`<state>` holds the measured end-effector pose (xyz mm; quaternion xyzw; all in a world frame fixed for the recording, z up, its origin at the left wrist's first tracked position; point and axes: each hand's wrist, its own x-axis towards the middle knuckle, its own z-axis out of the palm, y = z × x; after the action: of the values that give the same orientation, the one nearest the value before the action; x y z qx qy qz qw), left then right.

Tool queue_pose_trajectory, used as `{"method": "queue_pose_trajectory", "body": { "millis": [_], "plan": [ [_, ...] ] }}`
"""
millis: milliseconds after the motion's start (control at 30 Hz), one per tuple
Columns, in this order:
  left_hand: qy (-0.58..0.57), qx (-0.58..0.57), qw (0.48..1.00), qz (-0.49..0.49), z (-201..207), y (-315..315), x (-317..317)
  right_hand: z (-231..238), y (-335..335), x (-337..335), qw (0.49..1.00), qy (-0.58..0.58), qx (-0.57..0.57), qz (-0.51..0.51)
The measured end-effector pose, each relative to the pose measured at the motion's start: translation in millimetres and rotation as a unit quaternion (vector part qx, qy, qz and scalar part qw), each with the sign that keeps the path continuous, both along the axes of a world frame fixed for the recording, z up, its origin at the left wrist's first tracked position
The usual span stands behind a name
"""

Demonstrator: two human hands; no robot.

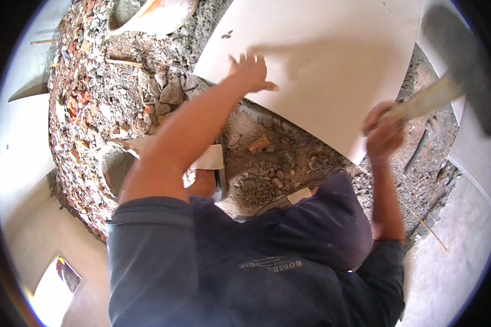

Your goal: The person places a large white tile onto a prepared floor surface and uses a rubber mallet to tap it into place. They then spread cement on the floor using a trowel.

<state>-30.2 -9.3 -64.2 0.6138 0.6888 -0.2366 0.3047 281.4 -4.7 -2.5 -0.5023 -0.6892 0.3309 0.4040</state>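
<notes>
A large cream tile [333, 71] lies over the rubble and mortar in front of me. My left hand [251, 73] is at its near left edge, fingers spread; whether it presses on the surface or hovers just above, I cannot tell. My right hand [384, 131] is closed around the wooden handle [428, 98] of a mallet. The dark grey mallet head [463, 65], smeared by motion, is raised at the right, beyond the tile's right edge. A shadow falls across the tile between my hands.
Broken rubble [93, 103] covers the ground at the left. A mortar-smeared container [155, 16] stands at the far left. Near my feet lies a brick-coloured fragment [259, 144]. A thin string [169, 66] runs to the tile's left corner. More pale tiles [477, 152] are at the right.
</notes>
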Motion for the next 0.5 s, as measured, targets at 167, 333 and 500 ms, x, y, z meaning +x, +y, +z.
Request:
{"method": "queue_pose_trajectory", "body": {
  "millis": [167,333,500],
  "plan": [
    [0.082,0.060,0.993,0.052,-31,-21,43,-65,-48,20,0.935,-0.306,-0.173,0.039],
    [0.084,0.079,0.991,0.066,-34,-21,41,-51,-59,34,0.979,0.073,-0.188,-0.026],
    [0.081,0.078,0.991,0.071,-28,-20,44,-53,-84,33,0.919,-0.293,-0.263,-0.016]
  ]
}}
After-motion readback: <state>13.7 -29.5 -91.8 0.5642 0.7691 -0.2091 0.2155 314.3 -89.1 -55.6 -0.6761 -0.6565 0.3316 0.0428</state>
